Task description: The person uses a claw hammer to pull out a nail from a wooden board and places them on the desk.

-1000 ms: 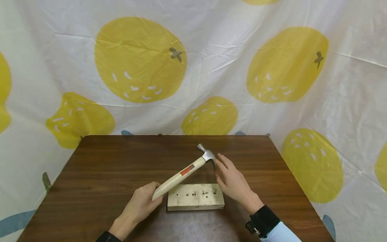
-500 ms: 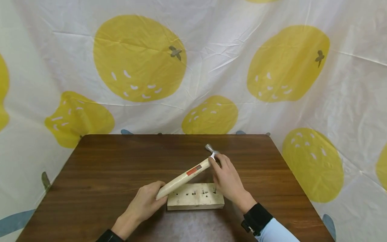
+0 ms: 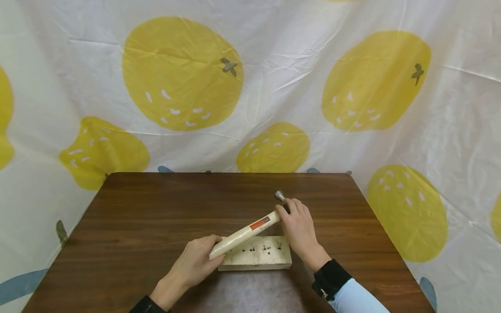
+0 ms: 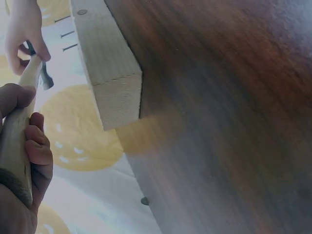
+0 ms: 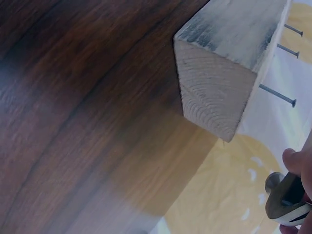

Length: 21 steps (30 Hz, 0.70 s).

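Note:
A claw hammer (image 3: 243,235) with a pale wooden handle and a red-and-dark label is held at a slant above a wooden block (image 3: 256,260). My left hand (image 3: 197,259) grips the handle's lower end; the left wrist view shows its fingers wrapped round the wood (image 4: 14,146). At the other end, my right hand (image 3: 300,229) holds the hammer by its neck and head, hiding the claw in the head view. The metal striking face (image 5: 274,182) pokes out past the fingers in the right wrist view. Several nails (image 5: 278,95) stick up from the block's top.
The block lies on a dark wood-grain table (image 3: 156,208). Behind and beside the table hangs a white cloth (image 3: 274,87) printed with big yellow fruit. Dark wrist straps (image 3: 330,277) sit on both wrists.
The right hand has closed round the hammer's head end, which it only neared a second ago. The hammer and left hand have shifted a little to the right.

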Each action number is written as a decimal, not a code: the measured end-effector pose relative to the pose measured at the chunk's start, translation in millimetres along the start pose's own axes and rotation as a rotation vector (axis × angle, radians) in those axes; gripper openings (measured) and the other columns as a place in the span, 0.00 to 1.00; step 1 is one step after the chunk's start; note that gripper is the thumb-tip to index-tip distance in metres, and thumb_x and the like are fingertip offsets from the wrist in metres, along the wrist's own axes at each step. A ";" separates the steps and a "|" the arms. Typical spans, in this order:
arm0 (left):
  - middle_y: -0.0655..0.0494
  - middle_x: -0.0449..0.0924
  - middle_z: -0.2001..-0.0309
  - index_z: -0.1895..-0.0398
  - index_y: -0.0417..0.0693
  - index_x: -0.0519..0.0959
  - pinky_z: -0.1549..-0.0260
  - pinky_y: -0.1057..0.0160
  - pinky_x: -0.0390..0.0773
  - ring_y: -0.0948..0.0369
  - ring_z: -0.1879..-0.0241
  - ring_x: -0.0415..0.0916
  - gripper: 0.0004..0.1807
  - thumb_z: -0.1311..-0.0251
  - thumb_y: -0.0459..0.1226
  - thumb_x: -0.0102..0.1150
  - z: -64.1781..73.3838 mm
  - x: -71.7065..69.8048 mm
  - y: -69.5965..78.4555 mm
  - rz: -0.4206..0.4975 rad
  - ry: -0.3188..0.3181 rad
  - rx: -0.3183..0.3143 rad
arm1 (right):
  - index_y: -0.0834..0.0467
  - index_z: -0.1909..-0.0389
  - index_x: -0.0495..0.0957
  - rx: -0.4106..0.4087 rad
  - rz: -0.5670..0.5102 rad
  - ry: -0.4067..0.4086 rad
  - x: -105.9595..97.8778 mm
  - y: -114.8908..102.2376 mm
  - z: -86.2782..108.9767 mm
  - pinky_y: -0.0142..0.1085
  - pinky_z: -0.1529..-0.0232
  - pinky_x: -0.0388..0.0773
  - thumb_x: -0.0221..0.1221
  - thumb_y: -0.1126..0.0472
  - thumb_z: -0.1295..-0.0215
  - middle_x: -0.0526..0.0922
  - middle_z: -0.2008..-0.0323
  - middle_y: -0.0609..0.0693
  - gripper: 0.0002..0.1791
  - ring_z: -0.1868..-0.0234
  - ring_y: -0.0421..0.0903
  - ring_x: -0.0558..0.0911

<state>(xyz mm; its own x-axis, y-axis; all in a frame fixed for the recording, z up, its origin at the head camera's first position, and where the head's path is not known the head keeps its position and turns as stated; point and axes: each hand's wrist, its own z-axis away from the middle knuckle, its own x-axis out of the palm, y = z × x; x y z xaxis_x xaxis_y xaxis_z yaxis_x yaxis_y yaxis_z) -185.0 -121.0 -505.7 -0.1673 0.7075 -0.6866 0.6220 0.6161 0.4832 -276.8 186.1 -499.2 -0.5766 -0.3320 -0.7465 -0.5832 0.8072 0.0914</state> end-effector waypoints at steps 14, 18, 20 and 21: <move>0.61 0.85 0.70 0.62 0.47 0.87 0.80 0.70 0.71 0.72 0.78 0.70 0.17 0.54 0.38 0.83 -16.5 -24.2 2.5 -0.068 -0.079 -0.107 | 0.57 0.51 0.78 0.011 0.010 -0.046 -4.2 -5.4 -0.5 0.55 0.52 0.77 0.73 0.71 0.41 0.77 0.51 0.59 0.19 0.46 0.60 0.76; 0.63 0.85 0.68 0.61 0.50 0.87 0.78 0.68 0.73 0.72 0.76 0.73 0.19 0.55 0.44 0.84 -19.0 -29.6 3.7 -0.082 -0.065 -0.119 | 0.57 0.51 0.78 0.020 0.009 -0.066 -5.5 -6.1 -1.5 0.55 0.53 0.77 0.72 0.71 0.41 0.76 0.51 0.59 0.19 0.46 0.60 0.75; 0.65 0.85 0.67 0.60 0.51 0.87 0.76 0.67 0.75 0.71 0.74 0.75 0.20 0.54 0.46 0.84 -19.3 -32.4 4.2 -0.080 -0.050 -0.121 | 0.57 0.51 0.78 0.020 0.009 -0.066 -5.9 -6.6 -1.5 0.55 0.53 0.77 0.72 0.71 0.41 0.77 0.51 0.60 0.19 0.46 0.61 0.75; 0.65 0.85 0.66 0.59 0.51 0.87 0.75 0.65 0.76 0.69 0.73 0.76 0.20 0.54 0.46 0.84 -19.3 -33.7 4.3 -0.072 -0.041 -0.118 | 0.57 0.51 0.78 0.020 0.008 -0.067 -6.4 -7.0 -1.6 0.55 0.53 0.77 0.72 0.71 0.41 0.77 0.51 0.60 0.20 0.46 0.61 0.75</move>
<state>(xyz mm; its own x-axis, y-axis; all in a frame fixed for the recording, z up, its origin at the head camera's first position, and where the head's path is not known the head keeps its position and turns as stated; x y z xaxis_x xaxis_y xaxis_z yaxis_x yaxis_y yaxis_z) -191.4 -135.5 -469.9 -0.1755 0.6465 -0.7424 0.5149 0.7030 0.4905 -270.0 181.9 -494.0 -0.5411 -0.2930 -0.7883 -0.5668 0.8196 0.0844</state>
